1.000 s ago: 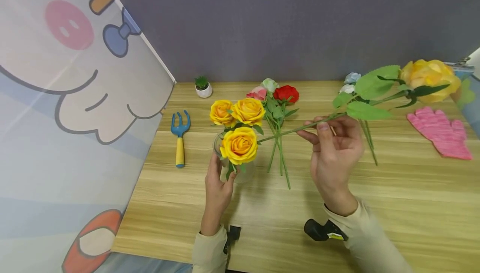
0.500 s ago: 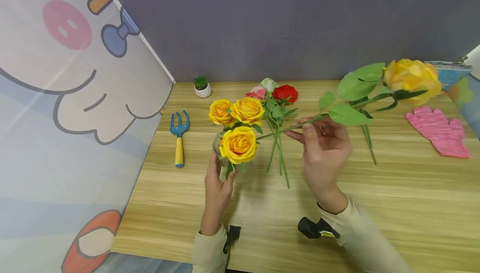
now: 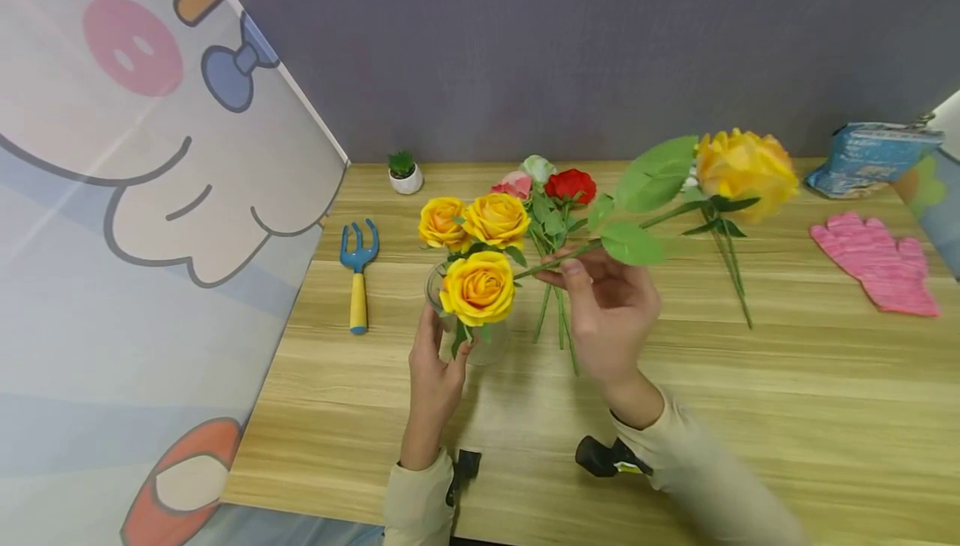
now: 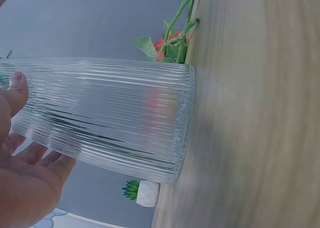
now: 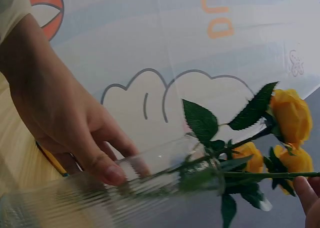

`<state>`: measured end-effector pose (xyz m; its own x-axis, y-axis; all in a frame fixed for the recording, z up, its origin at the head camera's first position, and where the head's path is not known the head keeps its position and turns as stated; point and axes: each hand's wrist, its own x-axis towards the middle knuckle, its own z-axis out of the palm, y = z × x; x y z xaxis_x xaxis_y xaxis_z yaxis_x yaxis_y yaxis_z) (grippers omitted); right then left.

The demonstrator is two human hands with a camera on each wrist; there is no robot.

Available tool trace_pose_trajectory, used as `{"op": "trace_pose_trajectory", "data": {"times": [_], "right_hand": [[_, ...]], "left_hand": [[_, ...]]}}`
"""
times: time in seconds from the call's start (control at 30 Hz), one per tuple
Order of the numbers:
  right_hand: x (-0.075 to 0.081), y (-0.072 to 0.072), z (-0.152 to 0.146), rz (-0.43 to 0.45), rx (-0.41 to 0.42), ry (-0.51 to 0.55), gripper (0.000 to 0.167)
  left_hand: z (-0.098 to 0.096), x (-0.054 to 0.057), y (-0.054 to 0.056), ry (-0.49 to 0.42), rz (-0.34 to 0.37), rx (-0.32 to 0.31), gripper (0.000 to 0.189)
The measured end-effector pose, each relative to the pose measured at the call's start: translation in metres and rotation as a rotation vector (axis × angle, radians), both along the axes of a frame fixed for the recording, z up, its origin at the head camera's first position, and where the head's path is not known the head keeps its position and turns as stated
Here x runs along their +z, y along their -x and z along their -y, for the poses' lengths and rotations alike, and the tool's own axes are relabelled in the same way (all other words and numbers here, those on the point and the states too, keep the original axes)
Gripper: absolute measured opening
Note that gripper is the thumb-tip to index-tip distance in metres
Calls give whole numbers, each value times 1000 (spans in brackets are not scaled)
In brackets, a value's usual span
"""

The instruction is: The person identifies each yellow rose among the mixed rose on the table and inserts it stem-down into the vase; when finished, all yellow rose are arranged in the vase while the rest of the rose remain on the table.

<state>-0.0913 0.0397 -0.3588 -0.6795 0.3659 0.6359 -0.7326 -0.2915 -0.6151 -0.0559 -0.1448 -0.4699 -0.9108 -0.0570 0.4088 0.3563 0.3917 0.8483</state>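
Note:
My left hand (image 3: 437,371) grips a ribbed clear glass vase (image 4: 100,112) around its upper part, and the vase's base is at the wooden tabletop. Several yellow roses (image 3: 480,288) stand in the vase, their blooms above its rim. To the right, my right hand (image 3: 611,313) pinches the green stem of a yellow-orange artificial flower (image 3: 746,172), its bloom pointing right and its leaves beyond my fingers. In the right wrist view this stem (image 5: 265,176) runs into the vase mouth among the rose leaves, with my right fingertips (image 5: 304,190) on it.
Behind the vase lie a red flower (image 3: 572,186), a pink one and a pale green one. A blue hand fork (image 3: 359,279) and small potted plant (image 3: 405,175) are left. A pink glove (image 3: 877,262) and blue pouch (image 3: 873,158) are right.
My right hand has moved left toward the vase, carrying the yellow-orange flower with it, and the blue pouch has come into fuller view. My left hand stays on the vase.

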Motion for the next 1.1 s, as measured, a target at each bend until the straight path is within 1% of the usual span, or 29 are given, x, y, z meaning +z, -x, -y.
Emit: {"op": "trace_pose_trajectory", "data": {"times": [0.13, 0.23, 0.33, 0.43, 0.57, 0.63, 0.73, 0.8, 0.83, 0.87, 0.9, 0.97, 1.0, 1.03, 1.07, 1.1], "right_hand": [[-7, 2, 7, -26, 27, -43, 16], [-11, 3, 10, -29, 39, -66, 23], [-15, 5, 15, -22, 27, -109, 32], [-20, 7, 21, 0, -5, -170, 28], [-28, 10, 28, 34, -74, -349, 13], [-32, 11, 29, 54, -102, -452, 12], [-37, 13, 28, 107, -76, -544, 10], [-39, 13, 25, 171, -13, -570, 8], [-40, 12, 22, 209, 19, -585, 8], [-42, 10, 17, 242, 54, -589, 12], [-45, 7, 11, 274, 71, -608, 16], [-53, -2, -8, 315, 56, -690, 26], [-59, -8, -20, 318, 28, -741, 32], [-64, -13, -33, 308, -21, -806, 36], [-70, -18, -48, 279, -89, -881, 38], [-75, -23, -63, 249, -177, -957, 38]], "left_hand": [[-1, -1, 0, 6, -11, -5, 76], [-1, -2, 1, 9, -26, -10, 77], [-1, -2, 1, 4, -35, -14, 77], [-1, -2, 0, -1, -38, -12, 76], [0, -1, 0, 8, -33, 2, 74], [0, -1, 0, 12, -27, 4, 75], [0, 1, 1, 10, -20, -3, 74], [0, 3, 0, 21, -13, -2, 73], [0, 4, 0, 39, -16, -6, 73], [2, 6, -1, 71, -19, -6, 72], [3, 6, -2, 113, -27, -6, 70], [9, 8, -8, 229, -39, 6, 72], [14, 8, -11, 293, -54, 12, 72], [19, 9, -16, 368, -73, 32, 70], [24, 9, -21, 439, -95, 59, 70], [31, 10, -25, 502, -118, 84, 71]]}}
